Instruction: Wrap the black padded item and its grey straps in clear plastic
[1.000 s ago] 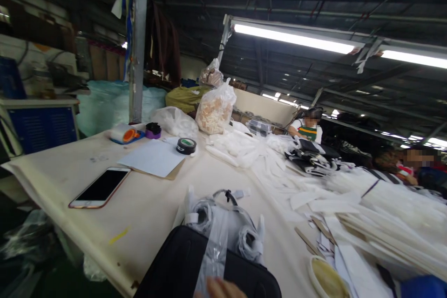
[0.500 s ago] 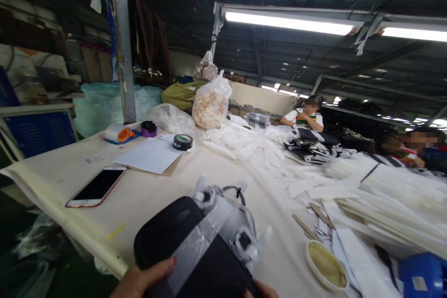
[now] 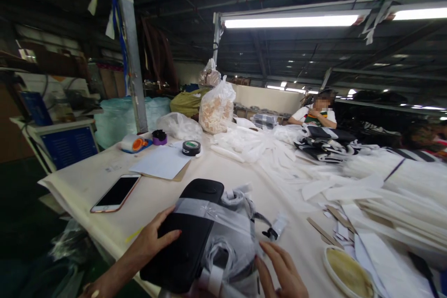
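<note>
A black bag (image 3: 188, 237) lies flat near the table's front edge, with pale wrapping (image 3: 232, 228) around its straps on the right side. A translucent band (image 3: 197, 208) runs across it. At the bag's left side my left hand (image 3: 159, 237) grips it, thumb on top and the other fingers along the edge. My right hand (image 3: 279, 267) presses against the wrapped right side with fingers bent; the fingertips are partly hidden by the wrapping. A dark strap end (image 3: 270, 233) in clear plastic sticks out at the right.
On the table (image 3: 87, 181) are a phone (image 3: 117, 193), paper sheets (image 3: 162, 162), a black tape roll (image 3: 191, 148) and a tape dispenser (image 3: 135, 143). White strips (image 3: 384, 195) and a round yellowish tub (image 3: 349, 270) lie to the right. A person (image 3: 316, 111) is behind the table.
The bag has turned, so its wrapped straps now face right and nearer me. More of both hands shows, at its left and right sides. The view has shifted slightly left.
</note>
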Available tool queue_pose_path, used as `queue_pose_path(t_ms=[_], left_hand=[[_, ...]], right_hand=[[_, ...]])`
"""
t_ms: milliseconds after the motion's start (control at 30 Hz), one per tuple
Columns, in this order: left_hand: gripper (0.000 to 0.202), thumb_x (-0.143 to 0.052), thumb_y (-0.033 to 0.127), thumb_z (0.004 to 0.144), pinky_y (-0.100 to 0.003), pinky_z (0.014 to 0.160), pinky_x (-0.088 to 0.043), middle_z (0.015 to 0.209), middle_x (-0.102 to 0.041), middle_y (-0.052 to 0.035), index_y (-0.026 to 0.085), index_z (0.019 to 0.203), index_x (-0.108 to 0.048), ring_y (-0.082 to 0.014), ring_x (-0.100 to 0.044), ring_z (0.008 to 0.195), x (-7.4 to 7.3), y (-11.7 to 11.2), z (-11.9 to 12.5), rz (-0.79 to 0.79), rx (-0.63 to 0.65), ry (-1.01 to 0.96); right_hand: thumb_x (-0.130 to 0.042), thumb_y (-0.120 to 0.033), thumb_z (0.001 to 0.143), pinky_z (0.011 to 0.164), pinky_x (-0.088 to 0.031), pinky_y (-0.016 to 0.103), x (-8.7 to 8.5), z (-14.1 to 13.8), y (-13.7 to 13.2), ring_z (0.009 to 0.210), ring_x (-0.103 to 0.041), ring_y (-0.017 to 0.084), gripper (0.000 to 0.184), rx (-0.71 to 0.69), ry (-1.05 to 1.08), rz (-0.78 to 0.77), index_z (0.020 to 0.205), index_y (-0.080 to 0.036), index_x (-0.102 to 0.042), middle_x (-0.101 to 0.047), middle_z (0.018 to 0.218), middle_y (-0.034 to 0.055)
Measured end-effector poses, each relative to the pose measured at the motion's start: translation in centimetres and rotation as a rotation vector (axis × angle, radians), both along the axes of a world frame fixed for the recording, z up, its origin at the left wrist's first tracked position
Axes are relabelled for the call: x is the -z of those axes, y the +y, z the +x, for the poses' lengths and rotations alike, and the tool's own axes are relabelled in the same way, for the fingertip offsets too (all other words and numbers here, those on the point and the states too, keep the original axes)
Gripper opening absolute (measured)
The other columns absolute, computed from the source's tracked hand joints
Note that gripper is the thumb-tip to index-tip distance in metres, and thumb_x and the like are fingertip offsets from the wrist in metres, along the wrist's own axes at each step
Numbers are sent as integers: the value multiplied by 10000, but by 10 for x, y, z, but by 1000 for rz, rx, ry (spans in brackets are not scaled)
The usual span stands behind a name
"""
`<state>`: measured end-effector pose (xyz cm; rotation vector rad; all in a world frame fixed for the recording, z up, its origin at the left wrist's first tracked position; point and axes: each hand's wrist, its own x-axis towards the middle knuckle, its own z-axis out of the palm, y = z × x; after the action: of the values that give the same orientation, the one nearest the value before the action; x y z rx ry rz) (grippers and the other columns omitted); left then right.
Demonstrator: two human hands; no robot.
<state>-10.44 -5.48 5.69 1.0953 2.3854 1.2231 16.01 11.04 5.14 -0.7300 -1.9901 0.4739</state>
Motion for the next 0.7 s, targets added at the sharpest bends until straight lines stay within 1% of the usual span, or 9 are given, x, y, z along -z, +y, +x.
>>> queue_pose_path(t_ms=[67, 133, 233, 300, 333, 400, 500, 600, 700], left_hand=[[659, -467, 540, 756, -428, 1039, -347, 1335, -475, -139, 115, 1259, -491, -270, -448, 1229, 5, -2, 2, -15, 1, 120], [567, -408, 481, 830, -441, 1046, -331, 1400, -390, -125, 141, 1278, -484, -263, -387, 1274, 6, 2, 8, -28, 27, 309], [452, -350, 390, 901, -452, 1036, -350, 1414, -377, -80, 229, 1312, -447, -255, -349, 1298, 4, 11, 23, -78, 130, 591], [459, -356, 377, 913, -464, 1031, -356, 1420, -369, -66, 270, 1360, -360, -261, -327, 1310, 3, 17, 36, -121, 222, 713], [488, -371, 392, 911, -482, 1030, -350, 1431, -349, -64, 283, 1382, -305, -271, -313, 1316, 2, 19, 43, -135, 270, 755], [569, -420, 419, 894, -527, 1019, -341, 1445, -316, -68, 297, 1409, -209, -293, -313, 1314, 2, 23, 54, -148, 348, 799], [631, -491, 367, 865, -556, 1005, -338, 1433, -335, -76, 299, 1414, -186, -312, -353, 1289, 4, 24, 59, -142, 380, 805], [654, -518, 309, 851, -528, 1012, -346, 1437, -332, -64, 303, 1414, -185, -295, -362, 1286, 7, 24, 50, -161, 427, 785], [619, -485, 374, 874, -496, 1026, -346, 1453, -308, -35, 324, 1412, -182, -266, -343, 1302, 5, 24, 34, -164, 516, 773]], right_hand=[[-462, -374, 868, 844, -507, 327, 2, -4, 14, 979, -618, 226, 302, -10, -52, 10, 992, -187, -663, -666, 1035, 109], [-452, -359, 871, 843, -513, 341, 2, -9, 25, 1002, -607, 225, 307, -1, -158, 27, 1019, -178, -651, -651, 1080, 110], [-425, -344, 864, 864, -484, 436, -3, -14, 42, 1028, -587, 270, 333, 83, -286, 105, 1030, -161, -650, -640, 1111, 131], [-414, -332, 850, 908, -421, 508, -8, -16, 54, 1098, -539, 317, 358, 169, -348, 140, 1038, -137, -648, -617, 1156, 152], [-415, -326, 844, 930, -390, 521, -11, -17, 59, 1129, -515, 328, 373, 186, -394, 123, 1067, -123, -635, -603, 1182, 158], [-413, -323, 847, 945, -373, 492, -15, -18, 69, 1124, -525, 314, 420, 155, -527, -5, 1157, -93, -577, -610, 1174, 164], [-346, -301, 877, 841, -443, 392, -18, -19, 73, 956, -624, 263, 417, 65, -688, -223, 1192, -105, -536, -679, 1027, 130], [-288, -281, 885, 744, -458, 347, -21, -15, 65, 845, -647, 243, 369, 60, -728, -303, 1085, -172, -578, -696, 935, 83], [-266, -278, 884, 757, -449, 347, -22, -3, 53, 844, -641, 241, 361, 76, -771, -344, 1046, -176, -572, -690, 914, 83]])
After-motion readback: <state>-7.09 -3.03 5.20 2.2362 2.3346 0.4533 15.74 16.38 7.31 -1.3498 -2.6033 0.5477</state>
